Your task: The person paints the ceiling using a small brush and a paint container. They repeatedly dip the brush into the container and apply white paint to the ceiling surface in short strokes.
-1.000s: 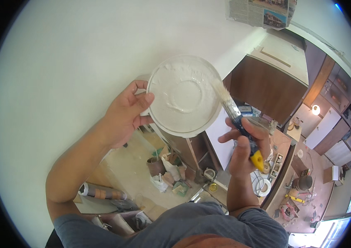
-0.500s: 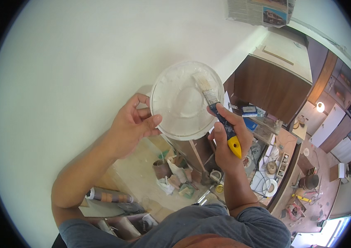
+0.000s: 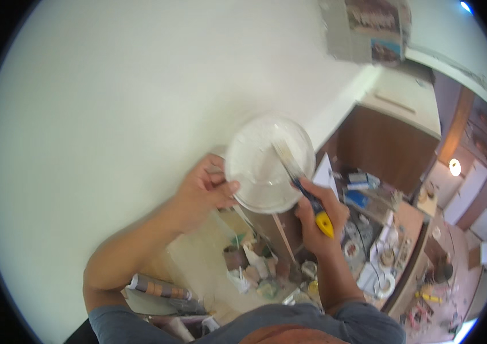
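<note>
My left hand [image 3: 206, 186] grips the left rim of a round white tub [image 3: 249, 183], thumb on the near side and fingers around the edge. White paint or a similar coating smears the inside of the tub. A paintbrush [image 3: 316, 206] with a dark blue and yellow handle is in my right hand [image 3: 325, 221], fingers wrapped round the handle. Its pale bristles lie over the inside of the tub; whether they touch it I cannot tell. Behind the tub and my left arm stands a smooth white wall [image 3: 111, 114].
Newspaper [image 3: 369, 28] covers something at the upper right. A brown cabinet [image 3: 381, 146] stands right of the tub. Below lie a heap of rags and rubble [image 3: 260, 261], a patterned roll [image 3: 160, 286] and a cluttered worktop [image 3: 381, 258]. A lamp [image 3: 455, 167] glows at the far right.
The tub, brush and both hands sit lower and slightly right in the picture, as the whole view has shifted. The tub looks a little smaller. Both grips stay the same.
</note>
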`<state>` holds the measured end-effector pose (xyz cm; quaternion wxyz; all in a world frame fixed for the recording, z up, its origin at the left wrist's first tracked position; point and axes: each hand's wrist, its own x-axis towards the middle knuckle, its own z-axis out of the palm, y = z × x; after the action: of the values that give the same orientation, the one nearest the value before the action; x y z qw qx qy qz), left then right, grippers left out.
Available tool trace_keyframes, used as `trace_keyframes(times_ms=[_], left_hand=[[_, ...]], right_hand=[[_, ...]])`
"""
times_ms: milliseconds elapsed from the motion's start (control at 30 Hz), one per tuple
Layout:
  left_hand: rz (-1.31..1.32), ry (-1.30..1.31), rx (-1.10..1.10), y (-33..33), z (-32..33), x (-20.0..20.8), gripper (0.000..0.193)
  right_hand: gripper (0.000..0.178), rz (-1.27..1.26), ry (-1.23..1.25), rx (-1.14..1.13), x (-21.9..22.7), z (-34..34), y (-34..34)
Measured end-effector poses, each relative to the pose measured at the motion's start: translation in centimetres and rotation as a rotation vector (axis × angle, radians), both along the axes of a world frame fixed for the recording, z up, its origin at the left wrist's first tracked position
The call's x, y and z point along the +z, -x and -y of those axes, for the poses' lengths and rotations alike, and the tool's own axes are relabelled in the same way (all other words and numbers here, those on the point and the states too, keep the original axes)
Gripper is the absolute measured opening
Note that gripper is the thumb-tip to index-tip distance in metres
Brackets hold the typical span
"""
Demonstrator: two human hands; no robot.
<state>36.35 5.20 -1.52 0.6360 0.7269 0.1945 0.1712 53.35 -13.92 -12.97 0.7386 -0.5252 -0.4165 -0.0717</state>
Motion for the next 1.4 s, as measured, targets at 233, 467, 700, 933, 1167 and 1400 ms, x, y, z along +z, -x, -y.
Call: trace_keyframes(times_ms=[233,467,700,933,1167,1400], left_hand=[[-0.018,-0.044,-0.060,-0.4,0.7,1.7,0.026],[-0.014,-0.123,0.037,2.5,-1.5,6.4,0.041],[-0.012,-0.214,0.073,10.7,0.6,14.5,0.045],[-0.081,-0.230,-0.047,13.3,-0.7,14.7,0.046],[-0.011,-0.192,0.053,13.1,0.2,14.0,0.048],[0.005,-0.180,0.109,12.5,0.5,14.1,0.047]], right_hand=[[0.023,-0.031,-0.055,0.085,1.8,-0.2,-1.0],[0.040,-0.025,-0.645,0.397,6.2,-0.3,-6.8],[0.037,0.071,-0.792,0.555,22.7,-8.9,-11.2],[0.028,0.120,-0.913,0.639,36.0,-19.4,-10.0],[0.022,0.055,-0.990,0.651,41.3,-22.7,-10.3],[0.026,0.033,-1.026,0.638,42.5,-23.5,-11.2]])
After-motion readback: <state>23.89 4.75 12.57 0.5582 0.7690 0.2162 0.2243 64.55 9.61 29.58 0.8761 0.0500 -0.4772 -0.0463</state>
